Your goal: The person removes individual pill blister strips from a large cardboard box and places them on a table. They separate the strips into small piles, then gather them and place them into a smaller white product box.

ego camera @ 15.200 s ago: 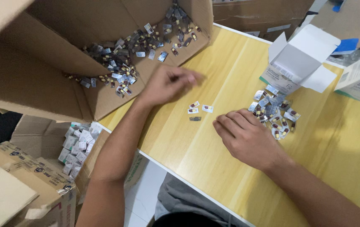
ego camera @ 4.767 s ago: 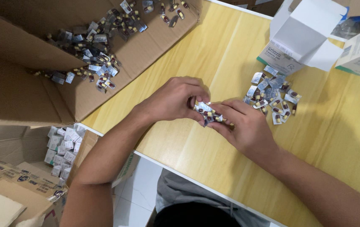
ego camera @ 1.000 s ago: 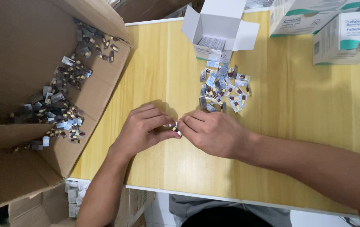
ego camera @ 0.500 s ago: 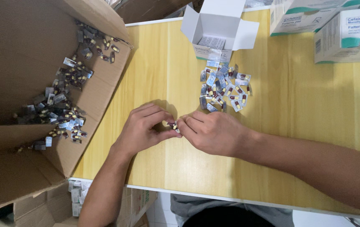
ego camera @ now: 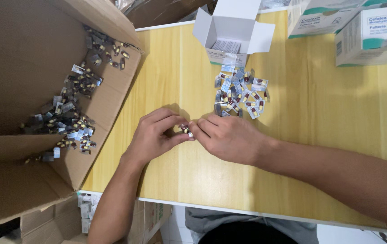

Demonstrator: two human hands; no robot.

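My left hand (ego camera: 156,134) and my right hand (ego camera: 226,137) meet at the middle of a yellow wooden table (ego camera: 320,122). Between their fingertips they pinch one small foil blister piece with a capsule (ego camera: 185,130). Just beyond my right hand lies a pile of several similar foil-backed capsule pieces (ego camera: 240,92). Behind that pile stands an open white carton (ego camera: 232,31) with its flaps up.
A large brown cardboard box (ego camera: 31,90) lies open on the left, with several capsule pieces (ego camera: 74,113) scattered inside. Two white-and-green medicine cartons (ego camera: 360,27) stand at the far right. More cartons and blister pieces (ego camera: 85,210) sit below the table's near edge.
In the last second both hands have stayed together on the small blister piece, with only slight finger movement. Earlier, the hands lay apart on the table before coming together.
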